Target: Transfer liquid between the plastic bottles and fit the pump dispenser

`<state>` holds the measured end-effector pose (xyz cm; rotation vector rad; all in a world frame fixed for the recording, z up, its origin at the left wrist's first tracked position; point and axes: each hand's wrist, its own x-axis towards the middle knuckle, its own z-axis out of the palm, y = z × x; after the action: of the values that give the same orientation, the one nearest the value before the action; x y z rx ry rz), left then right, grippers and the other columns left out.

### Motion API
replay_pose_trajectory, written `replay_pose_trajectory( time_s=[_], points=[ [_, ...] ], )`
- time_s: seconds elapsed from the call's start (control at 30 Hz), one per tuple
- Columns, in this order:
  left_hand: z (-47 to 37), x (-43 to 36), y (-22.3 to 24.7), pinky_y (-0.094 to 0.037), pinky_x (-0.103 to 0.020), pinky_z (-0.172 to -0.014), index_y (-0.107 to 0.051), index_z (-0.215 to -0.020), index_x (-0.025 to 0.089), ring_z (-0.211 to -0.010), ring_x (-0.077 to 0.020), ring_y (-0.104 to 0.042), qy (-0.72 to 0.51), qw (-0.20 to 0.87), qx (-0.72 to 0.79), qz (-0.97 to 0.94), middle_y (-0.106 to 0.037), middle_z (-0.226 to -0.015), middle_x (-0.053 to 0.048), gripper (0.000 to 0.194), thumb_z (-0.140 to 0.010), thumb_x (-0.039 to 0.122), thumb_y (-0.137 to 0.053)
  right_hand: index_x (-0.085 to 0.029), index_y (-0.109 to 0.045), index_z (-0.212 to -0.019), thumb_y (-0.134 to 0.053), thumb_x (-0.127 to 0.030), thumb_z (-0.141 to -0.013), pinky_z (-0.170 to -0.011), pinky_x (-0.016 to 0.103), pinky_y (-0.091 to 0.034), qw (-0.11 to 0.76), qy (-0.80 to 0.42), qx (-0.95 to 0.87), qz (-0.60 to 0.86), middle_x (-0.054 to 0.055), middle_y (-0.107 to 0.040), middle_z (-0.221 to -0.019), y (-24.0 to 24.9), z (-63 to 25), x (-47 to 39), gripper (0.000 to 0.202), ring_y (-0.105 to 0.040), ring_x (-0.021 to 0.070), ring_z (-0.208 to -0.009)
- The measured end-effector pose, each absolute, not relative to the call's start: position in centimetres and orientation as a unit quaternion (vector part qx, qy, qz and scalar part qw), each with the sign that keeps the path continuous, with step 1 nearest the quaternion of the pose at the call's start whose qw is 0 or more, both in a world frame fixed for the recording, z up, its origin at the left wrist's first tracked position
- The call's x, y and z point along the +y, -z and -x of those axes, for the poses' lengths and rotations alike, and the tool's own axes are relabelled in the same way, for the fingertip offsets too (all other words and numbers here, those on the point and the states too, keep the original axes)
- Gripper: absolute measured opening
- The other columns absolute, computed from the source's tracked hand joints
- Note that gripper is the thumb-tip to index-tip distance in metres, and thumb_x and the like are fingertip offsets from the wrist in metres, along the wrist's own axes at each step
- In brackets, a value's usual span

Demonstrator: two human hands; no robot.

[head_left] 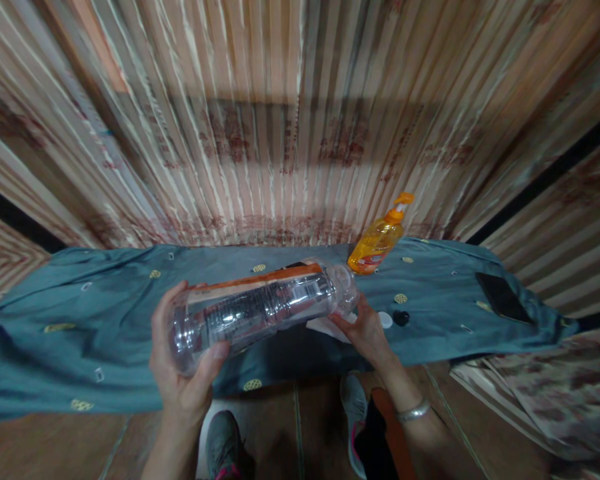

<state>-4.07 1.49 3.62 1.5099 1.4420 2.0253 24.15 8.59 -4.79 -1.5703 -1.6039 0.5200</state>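
Observation:
A large clear plastic bottle point(260, 308) with an orange-edged label lies almost level in front of me, above the cloth-covered table. My left hand point(183, 353) wraps around its base, thumb on the near side. At the other end, my right hand point(363, 330) grips the clear neck end point(347, 287) from below and the right. Whether that clear end is part of the bottle or a separate piece, I cannot tell. Beneath the neck, a white sheet point(330, 328) shows partly on the table, the rest hidden by the bottle and hand.
Behind the bottle's neck stands an orange pump bottle point(377, 243) of yellow liquid. Right of my right hand lie a white round cap point(385, 320) and a small black object point(401, 318). A dark flat phone-like object point(503, 298) rests on the teal tablecloth point(115, 333). Patterned curtains point(260, 133) hang behind.

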Motion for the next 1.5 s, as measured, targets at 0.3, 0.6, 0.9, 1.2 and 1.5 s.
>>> replay_pose_trajectory(
  time_s=[0.3,0.6,0.9,1.2,1.5],
  points=[
    [4.14,1.32,-3.95,-0.051,-0.046,-0.099,-0.059,-0.14,0.032,-0.109,-0.0301,-0.064,-0.691,0.108,0.487,-0.523,-0.065,-0.127,-0.006,0.07,-0.074,0.045,-0.076,-0.016,-0.06,-0.126,-0.071,-0.054,-0.078,-0.084,0.046,-0.062,0.405,-0.227,-0.634,0.618,0.015,-0.08,-0.107,4.47,-24.15,8.55,0.061,-0.077,0.0348,-0.099],
    [4.1,1.32,-3.95,-0.051,-0.046,-0.1,-0.059,-0.14,0.031,-0.105,-0.0294,-0.065,-0.691,0.117,0.488,-0.52,-0.064,-0.127,-0.006,0.07,-0.073,0.044,-0.077,-0.016,-0.059,-0.126,-0.068,-0.057,-0.079,-0.082,0.045,-0.061,0.406,-0.22,-0.637,0.618,0.015,-0.08,-0.108,4.77,-24.24,8.65,0.063,-0.077,0.0348,-0.098],
    [3.99,1.36,-3.87,-0.052,-0.042,-0.096,-0.059,-0.138,0.029,-0.104,-0.0278,-0.064,-0.701,0.119,0.48,-0.514,-0.065,-0.125,-0.007,0.071,-0.072,0.043,-0.077,-0.018,-0.061,-0.124,-0.07,-0.057,-0.079,-0.081,0.044,-0.062,0.414,-0.214,-0.636,0.615,0.014,-0.08,-0.106,4.7,-24.23,8.67,0.06,-0.078,0.0345,-0.096],
    [4.01,1.42,-4.01,-0.05,-0.037,-0.095,-0.061,-0.139,0.032,-0.108,-0.0258,-0.063,-0.712,0.136,0.456,-0.516,-0.066,-0.127,-0.003,0.07,-0.072,0.039,-0.08,-0.016,-0.06,-0.124,-0.07,-0.058,-0.078,-0.083,0.046,-0.061,0.405,-0.211,-0.638,0.62,0.016,-0.08,-0.107,4.83,-24.32,8.76,0.063,-0.077,0.036,-0.098],
    [4.07,1.35,-3.97,-0.051,-0.039,-0.093,-0.06,-0.14,0.033,-0.104,-0.0254,-0.063,-0.695,0.107,0.472,-0.532,-0.064,-0.126,-0.003,0.068,-0.074,0.043,-0.077,-0.019,-0.062,-0.118,-0.072,-0.059,-0.077,-0.076,0.042,-0.061,0.406,-0.209,-0.645,0.613,0.013,-0.08,-0.101,4.53,-24.19,8.56,0.058,-0.078,0.0339,-0.091]
  ],
)
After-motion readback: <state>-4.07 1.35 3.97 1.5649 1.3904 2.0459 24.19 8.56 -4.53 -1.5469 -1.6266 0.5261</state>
